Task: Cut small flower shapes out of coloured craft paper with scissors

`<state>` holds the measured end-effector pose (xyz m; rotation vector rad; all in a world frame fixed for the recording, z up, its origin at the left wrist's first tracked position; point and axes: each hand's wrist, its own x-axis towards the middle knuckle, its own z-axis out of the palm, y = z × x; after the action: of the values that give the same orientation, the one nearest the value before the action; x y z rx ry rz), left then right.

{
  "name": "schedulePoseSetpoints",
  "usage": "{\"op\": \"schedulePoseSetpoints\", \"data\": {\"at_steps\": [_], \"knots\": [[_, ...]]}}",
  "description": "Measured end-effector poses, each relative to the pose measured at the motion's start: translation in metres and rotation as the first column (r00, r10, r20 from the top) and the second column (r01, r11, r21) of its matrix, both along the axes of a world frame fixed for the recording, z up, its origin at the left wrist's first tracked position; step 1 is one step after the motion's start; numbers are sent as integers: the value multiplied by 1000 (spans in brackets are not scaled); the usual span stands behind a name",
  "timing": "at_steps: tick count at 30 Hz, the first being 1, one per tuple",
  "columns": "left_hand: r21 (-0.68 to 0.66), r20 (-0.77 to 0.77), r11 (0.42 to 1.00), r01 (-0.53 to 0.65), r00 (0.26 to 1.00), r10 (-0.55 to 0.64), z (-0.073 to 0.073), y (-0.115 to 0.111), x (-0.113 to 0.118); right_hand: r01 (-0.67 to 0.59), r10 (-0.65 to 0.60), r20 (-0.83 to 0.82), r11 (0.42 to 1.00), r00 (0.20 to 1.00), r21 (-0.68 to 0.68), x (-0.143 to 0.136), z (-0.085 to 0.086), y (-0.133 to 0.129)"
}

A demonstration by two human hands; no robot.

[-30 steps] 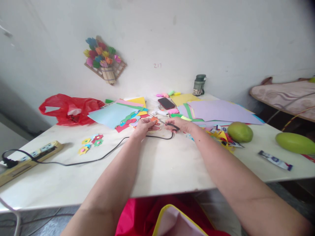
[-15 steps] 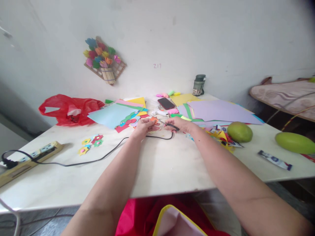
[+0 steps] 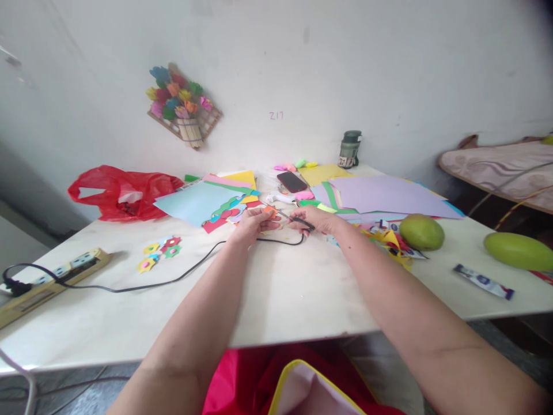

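Note:
At the middle of the table my left hand (image 3: 253,224) pinches a small piece of orange paper (image 3: 270,211). My right hand (image 3: 317,221) is closed around the dark handles of a pair of scissors (image 3: 301,221), whose blades point left at the orange piece. How far the blades are apart is too small to tell. Coloured paper scraps (image 3: 224,214) lie just beyond my left hand. Several finished paper flowers (image 3: 163,250) in yellow, red, green and blue rest on the table to the left. Behind my hands is a white glue gun (image 3: 280,198).
A black cord (image 3: 173,281) runs from the power strip (image 3: 56,282) toward my hands. Paper sheets (image 3: 384,195), a phone (image 3: 291,182) and a bottle (image 3: 349,148) are at the back. Two green fruits (image 3: 421,232) and a tube (image 3: 484,281) lie right; a red bag (image 3: 125,196) lies left.
Almost nothing differs. The scissors and the orange paper have shifted very slightly between my hands, which stay in the same place.

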<state>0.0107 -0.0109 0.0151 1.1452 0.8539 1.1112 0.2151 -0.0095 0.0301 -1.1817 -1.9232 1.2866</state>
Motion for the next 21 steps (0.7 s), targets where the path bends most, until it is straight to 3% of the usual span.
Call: {"op": "schedulePoseSetpoints", "data": {"at_steps": [21], "knots": [[-2,23,1000,24,999,-24,-1,1,1,-69,69,-17,997,997,44,0,-5,4]]}}
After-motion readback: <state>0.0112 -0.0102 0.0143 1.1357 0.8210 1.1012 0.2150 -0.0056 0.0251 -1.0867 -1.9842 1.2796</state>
